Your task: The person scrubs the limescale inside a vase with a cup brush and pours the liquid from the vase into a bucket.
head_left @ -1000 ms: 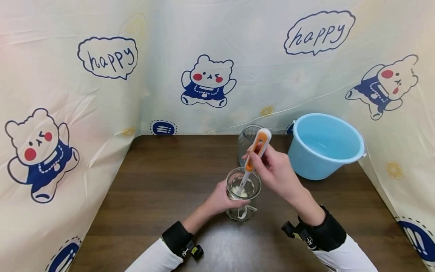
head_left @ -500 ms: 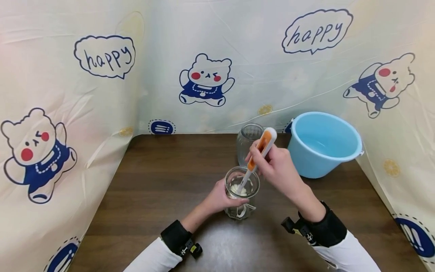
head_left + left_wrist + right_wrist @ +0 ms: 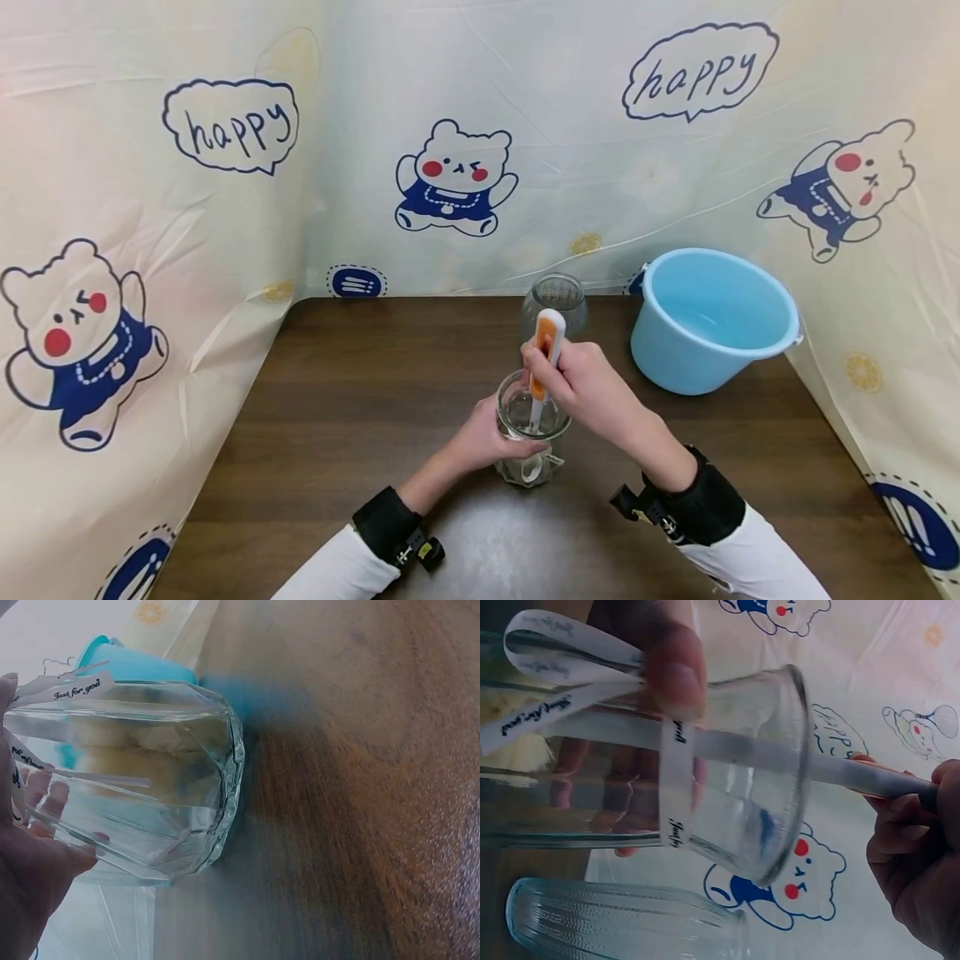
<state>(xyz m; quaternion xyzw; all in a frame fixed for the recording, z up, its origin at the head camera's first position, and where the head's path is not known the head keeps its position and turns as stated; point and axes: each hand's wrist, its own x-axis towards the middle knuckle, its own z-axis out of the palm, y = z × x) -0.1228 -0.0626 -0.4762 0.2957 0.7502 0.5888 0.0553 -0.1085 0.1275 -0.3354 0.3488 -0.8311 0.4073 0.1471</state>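
Note:
My left hand grips a clear glass vase round its neck, where a white printed ribbon is tied in a bow. My right hand holds the orange-and-white handle of a bottle brush above the flared rim. The brush's pale stem runs down through the mouth, and cream bristles show inside the body in the right wrist view. In the left wrist view the vase's faceted base appears close over the wooden table, with my left fingers partly seen through the glass.
Behind the held vase stands a second, ribbed glass vase. A light blue bucket is at the back right of the brown table. Printed cloth hangs along the back and sides.
My right hand has moved left and down toward the rim. The brush handle now stands more upright and lower. My left hand and the vase have hardly moved.

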